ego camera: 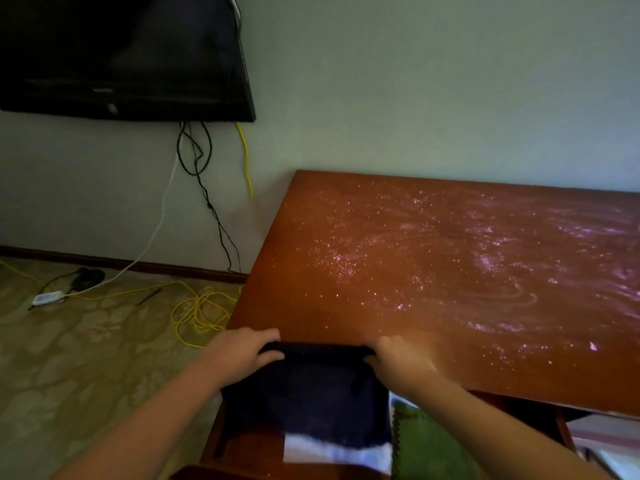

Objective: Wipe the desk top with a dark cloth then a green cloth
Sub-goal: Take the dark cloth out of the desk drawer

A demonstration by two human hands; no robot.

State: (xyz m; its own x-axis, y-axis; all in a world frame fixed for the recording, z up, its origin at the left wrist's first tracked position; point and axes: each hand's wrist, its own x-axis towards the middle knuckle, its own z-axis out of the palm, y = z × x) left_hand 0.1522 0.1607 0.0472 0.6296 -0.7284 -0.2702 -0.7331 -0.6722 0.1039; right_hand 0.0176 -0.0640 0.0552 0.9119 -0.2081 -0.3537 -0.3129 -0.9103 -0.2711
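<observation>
Left hand and right hand each pinch a top corner of dark cloth at desk top near edge; cloth hangs below. Speckled surface open rightward. Green cloth partly hidden, cut off below.

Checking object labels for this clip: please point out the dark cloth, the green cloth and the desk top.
dark cloth (304, 393), head view, middle of the hanging part.
green cloth (429, 445), head view, visible patch beside the dark cloth.
desk top (273, 292), head view, bare wood near the left edge.
</observation>
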